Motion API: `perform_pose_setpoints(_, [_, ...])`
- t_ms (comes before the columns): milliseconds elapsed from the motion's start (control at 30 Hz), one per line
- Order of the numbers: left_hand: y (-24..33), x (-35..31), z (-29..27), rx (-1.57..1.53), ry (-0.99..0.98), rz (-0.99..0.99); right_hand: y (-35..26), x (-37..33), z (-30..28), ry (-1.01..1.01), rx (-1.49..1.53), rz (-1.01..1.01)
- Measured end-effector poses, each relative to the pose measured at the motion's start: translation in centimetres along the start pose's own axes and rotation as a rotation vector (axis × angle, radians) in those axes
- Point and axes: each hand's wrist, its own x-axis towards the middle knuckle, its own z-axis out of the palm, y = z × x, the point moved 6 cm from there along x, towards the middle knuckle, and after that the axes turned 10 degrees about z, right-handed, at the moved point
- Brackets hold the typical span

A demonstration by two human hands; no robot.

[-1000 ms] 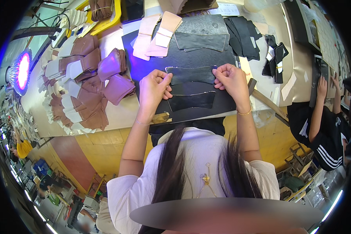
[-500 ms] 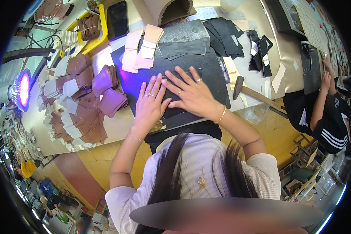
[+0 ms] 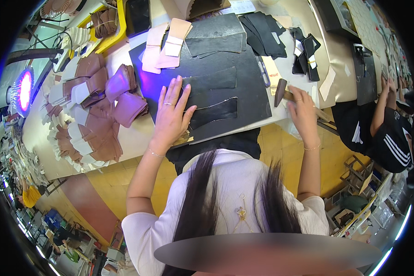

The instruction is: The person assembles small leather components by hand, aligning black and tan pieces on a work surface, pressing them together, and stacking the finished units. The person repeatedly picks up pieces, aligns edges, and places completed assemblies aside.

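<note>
Two long black leather pieces lie on a black work mat: an upper leather piece and a lower leather piece with a pale line along its top edge. My left hand rests flat over their left ends, fingers stretched out, holding nothing. Beside the mat's right edge, my right hand is on the wooden handle of a hammer, fingers over it and thumb on the near side. The hammer's head points left and lies on the table.
Brown leather pieces are heaped left of the mat, near a glowing lamp. Pink pieces, grey sheets and black pieces lie along the back. A bundle of black straps lies right; another person sits beyond.
My right hand has lifted off the black pieces and moved right onto the hammer's handle. My left hand stays flat on the mat, and both black pieces now show.
</note>
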Motion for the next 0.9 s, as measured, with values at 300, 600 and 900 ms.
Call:
perform_pose_setpoints(300, [2.2, -3.0, -0.8, 0.0, 0.097, 0.01, -2.4, -0.5, -1.5, 0.253, 0.098, -0.019])
perform_pose_setpoints(600, [4.7, -5.4, -0.5, 0.001, 0.174, 0.122, -12.5, -1.9, -1.0, -0.007, 0.123, -0.322])
perform_pose_setpoints(900, [4.4, -6.3, -0.3, 0.014, 0.169, 0.08, -13.5, -1.8, -0.3, -0.007, 0.158, -0.314])
